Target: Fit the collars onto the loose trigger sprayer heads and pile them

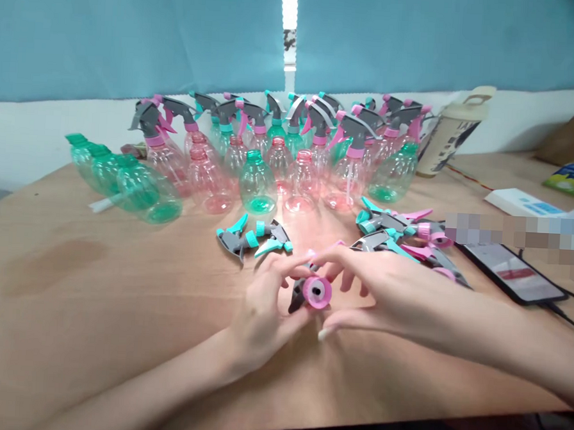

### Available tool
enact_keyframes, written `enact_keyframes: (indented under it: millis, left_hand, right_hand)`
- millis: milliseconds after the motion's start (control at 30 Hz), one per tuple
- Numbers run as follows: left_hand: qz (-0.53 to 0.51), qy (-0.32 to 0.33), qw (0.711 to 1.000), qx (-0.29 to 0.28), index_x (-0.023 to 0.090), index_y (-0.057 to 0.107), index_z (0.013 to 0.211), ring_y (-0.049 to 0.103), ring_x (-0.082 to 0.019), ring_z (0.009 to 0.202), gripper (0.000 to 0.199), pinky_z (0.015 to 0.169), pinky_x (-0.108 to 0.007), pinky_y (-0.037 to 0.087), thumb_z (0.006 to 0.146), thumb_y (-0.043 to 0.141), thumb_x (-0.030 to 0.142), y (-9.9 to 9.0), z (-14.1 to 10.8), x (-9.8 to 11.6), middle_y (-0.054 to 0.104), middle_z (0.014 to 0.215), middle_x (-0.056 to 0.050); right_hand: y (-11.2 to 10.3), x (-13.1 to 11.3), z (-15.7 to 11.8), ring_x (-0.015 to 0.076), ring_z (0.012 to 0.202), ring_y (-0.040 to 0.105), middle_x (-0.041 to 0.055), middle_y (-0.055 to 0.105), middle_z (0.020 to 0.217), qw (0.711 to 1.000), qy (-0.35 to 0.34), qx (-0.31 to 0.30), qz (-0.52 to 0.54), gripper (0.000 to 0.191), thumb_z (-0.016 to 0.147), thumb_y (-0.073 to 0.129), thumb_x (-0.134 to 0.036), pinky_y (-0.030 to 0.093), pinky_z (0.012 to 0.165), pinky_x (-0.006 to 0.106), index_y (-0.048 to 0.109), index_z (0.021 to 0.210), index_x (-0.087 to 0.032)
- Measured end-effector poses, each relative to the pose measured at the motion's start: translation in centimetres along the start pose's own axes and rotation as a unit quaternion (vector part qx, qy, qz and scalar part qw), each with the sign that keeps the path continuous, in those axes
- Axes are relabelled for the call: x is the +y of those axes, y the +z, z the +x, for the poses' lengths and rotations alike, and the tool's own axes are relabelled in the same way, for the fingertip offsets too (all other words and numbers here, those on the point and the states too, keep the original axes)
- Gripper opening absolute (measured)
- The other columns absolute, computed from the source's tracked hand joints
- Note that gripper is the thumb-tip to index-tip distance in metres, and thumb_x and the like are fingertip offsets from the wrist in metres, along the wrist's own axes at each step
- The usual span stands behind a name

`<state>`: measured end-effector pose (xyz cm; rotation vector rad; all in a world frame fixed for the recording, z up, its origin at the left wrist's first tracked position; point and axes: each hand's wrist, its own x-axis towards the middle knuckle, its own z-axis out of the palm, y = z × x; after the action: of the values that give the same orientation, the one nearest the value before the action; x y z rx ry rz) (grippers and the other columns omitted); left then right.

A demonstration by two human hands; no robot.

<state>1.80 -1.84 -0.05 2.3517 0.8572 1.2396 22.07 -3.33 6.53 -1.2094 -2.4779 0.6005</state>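
My left hand (263, 310) is closed around a trigger spray head (296, 296), its fingertips on the grey body. The spray head's pink collar (317, 293) faces me, with a dark hole in its pale centre. Around the collar's right side curves my right hand (364, 289), thumb and fingers apart. Its index fingertip is close to the top of the spray head; whether it touches is unclear. Just beyond my hands, two grey and turquoise spray heads (237, 239) lie on the table. A pile of turquoise and pink spray heads (387, 227) lies beyond my right hand.
Clear green bottles (257, 181) and pink bottles (302, 184) stand in rows at the back, several with spray heads on. Green bottles (139, 185) lean or lie at left. A phone (512, 272), cables and a cream drinks bottle (452, 134) are on the wooden table's (117, 334) right side.
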Motion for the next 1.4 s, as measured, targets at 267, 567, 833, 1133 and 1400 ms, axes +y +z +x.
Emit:
enact_keyframes:
  millis: [267, 567, 833, 1133, 1400]
  left_hand:
    - [0.012, 0.017, 0.997, -0.071, 0.02, 0.042, 0.122, 0.061, -0.021, 0.097, 0.049, 0.081, -0.033, 0.051, 0.08, 0.065, 0.013, 1.7, 0.8, 2.4, 0.066, 0.104, -0.007]
    - [0.123, 0.006, 0.988, -0.098, 0.018, 0.054, 0.113, 0.056, -0.019, 0.099, 0.025, 0.086, -0.033, 0.047, 0.089, 0.058, 0.025, -1.7, 1.9, 3.6, 0.065, 0.106, -0.006]
    - [0.298, -0.075, 0.949, -0.074, 0.016, 0.061, 0.102, 0.055, -0.022, 0.097, 0.02, 0.085, -0.037, 0.045, 0.093, 0.046, 0.026, -5.2, 4.2, -2.6, 0.064, 0.099, -0.008]
    - [0.32, -0.147, 0.906, -0.237, 0.016, 0.061, 0.111, 0.056, -0.026, 0.096, 0.031, 0.079, -0.034, 0.042, 0.081, 0.056, 0.025, -5.7, 7.6, -6.3, 0.065, 0.101, -0.011]
    - [0.268, -0.16, 0.92, -0.238, 0.015, 0.064, 0.098, 0.061, -0.022, 0.082, 0.021, 0.065, -0.027, 0.042, 0.08, 0.058, 0.023, -4.8, 7.9, -5.5, 0.067, 0.089, -0.008]
  right_hand:
    - [2.6, -1.3, -2.6, 0.0179, 0.06, 0.063, 0.002, 0.067, 0.073, 0.991, 0.112, 0.078, -0.006, 0.025, 0.086, 0.058, -0.03, 0.042, 0.05, 0.026, 0.055, 0.106, -0.016]
    - [-1.6, 2.8, -4.8, 0.0172, 0.074, 0.064, 0.0031, 0.067, 0.101, 0.985, 0.082, 0.146, -0.031, 0.022, 0.088, 0.052, -0.034, 0.048, 0.062, 0.029, 0.059, 0.107, -0.025]
    - [-2.9, 9.3, -5.4, 0.0297, 0.09, 0.063, 0.0097, 0.065, 0.106, 0.961, 0.073, 0.199, -0.181, 0.031, 0.089, 0.047, -0.042, 0.049, 0.069, 0.04, 0.057, 0.112, -0.023]
    - [-0.9, 10.9, -6.1, 0.0368, 0.103, 0.057, 0.0158, 0.059, 0.118, 0.952, 0.009, 0.085, -0.293, 0.033, 0.091, 0.038, -0.03, 0.049, 0.075, 0.052, 0.067, 0.106, -0.024]
    - [-1.4, 10.1, -5.7, 0.0358, 0.118, 0.049, 0.0134, 0.052, 0.13, 0.945, 0.012, 0.094, -0.312, 0.042, 0.09, 0.047, -0.04, 0.043, 0.094, 0.053, 0.051, 0.128, -0.023]
